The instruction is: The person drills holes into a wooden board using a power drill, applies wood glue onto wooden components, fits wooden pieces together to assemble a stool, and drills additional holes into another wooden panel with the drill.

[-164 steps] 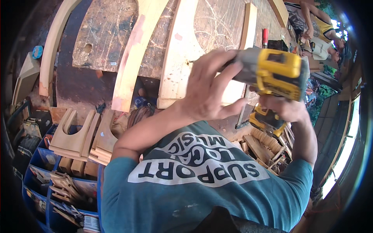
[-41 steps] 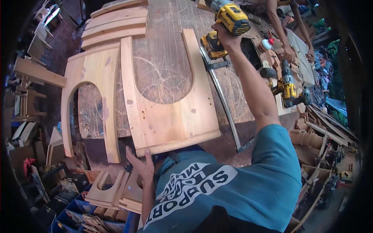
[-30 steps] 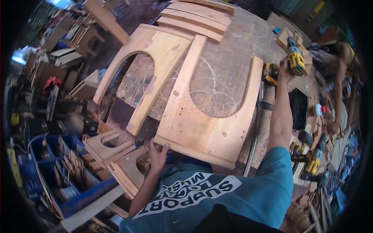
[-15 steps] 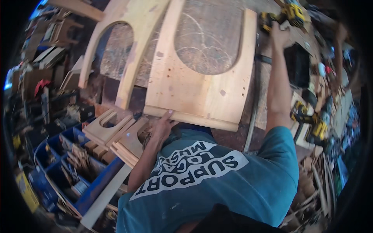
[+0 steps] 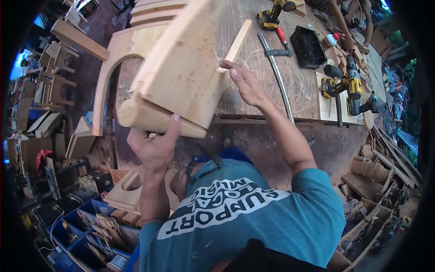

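A pale wooden panel (image 5: 181, 86) with a cut-out and two legs is held tilted over the bench, blurred by motion. Along its near edge runs a thick rounded rail (image 5: 156, 117). My left hand (image 5: 156, 147) grips this rail from below, thumb pressed on its near face. My right hand (image 5: 244, 84) has its fingers stretched out at the panel's right leg; whether the fingertips touch the wood is hard to tell. Behind and left of it, another arched wooden panel (image 5: 108, 68) sits at the bench's left edge.
On the bench (image 5: 253, 109) lie a bar clamp (image 5: 277, 72), a black tray (image 5: 308, 47) and a yellow-black drill (image 5: 270, 17). More power tools (image 5: 351, 88) stand at right. Another person's hand (image 5: 348, 41) works at far right. Blue bins (image 5: 95, 208) hold wood pieces at lower left.
The panel has gone from facing me broadly to being turned and tilted up, shifted left. My right hand has come back from beside the drill to the panel's leg. My view has shifted too.
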The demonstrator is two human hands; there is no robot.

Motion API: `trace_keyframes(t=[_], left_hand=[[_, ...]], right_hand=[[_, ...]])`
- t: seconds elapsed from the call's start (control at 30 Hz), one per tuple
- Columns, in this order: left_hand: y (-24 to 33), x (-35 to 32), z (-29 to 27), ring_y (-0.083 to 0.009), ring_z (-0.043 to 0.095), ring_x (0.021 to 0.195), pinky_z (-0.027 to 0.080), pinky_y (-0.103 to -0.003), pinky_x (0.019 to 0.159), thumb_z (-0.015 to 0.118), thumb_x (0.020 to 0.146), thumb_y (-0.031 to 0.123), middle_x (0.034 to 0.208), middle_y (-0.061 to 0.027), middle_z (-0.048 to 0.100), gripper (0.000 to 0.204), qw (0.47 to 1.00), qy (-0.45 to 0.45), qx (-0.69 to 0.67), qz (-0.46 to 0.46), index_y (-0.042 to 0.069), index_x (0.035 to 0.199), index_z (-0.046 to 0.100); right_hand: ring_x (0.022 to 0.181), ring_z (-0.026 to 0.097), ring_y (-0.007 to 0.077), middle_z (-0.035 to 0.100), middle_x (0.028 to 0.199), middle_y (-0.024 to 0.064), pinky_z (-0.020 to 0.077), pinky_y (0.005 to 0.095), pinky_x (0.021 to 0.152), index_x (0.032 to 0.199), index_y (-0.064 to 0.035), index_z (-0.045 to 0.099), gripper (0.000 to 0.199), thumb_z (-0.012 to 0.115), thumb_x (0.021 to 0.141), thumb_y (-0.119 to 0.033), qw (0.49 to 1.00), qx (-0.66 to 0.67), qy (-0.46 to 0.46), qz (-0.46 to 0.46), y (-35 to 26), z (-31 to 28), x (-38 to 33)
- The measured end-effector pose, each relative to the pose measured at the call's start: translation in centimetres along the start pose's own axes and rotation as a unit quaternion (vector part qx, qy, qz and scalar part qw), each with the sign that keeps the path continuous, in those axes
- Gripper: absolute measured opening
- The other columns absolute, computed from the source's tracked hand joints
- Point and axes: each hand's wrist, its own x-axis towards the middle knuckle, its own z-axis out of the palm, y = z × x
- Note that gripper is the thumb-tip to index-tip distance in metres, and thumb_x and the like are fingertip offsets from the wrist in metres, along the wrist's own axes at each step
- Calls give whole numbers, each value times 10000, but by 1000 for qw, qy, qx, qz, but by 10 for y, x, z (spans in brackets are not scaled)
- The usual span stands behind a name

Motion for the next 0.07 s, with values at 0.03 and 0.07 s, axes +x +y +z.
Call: trace_keyframes(t=[0.03,0.07], left_hand=[[1,2,-4,-202,676,1007,535,-330,900,816,828,55,1135,-148,700,430,995,-38,41,80,-91,1193,641],[0,-1,-6,-207,668,1045,517,-329,943,801,849,63,1197,-152,687,492,981,-76,83,157,-103,1267,602]], right_hand=[[1331,530,372,599,1400,214,373,462,1144,1469,-48,522,676,474,1027,-558,995,97,30,11,-13,5,-1],[1351,518,375,585,1428,202,365,465,1153,1493,-58,498,705,457,1028,-587,979,193,58,23,-27,8,-8]])
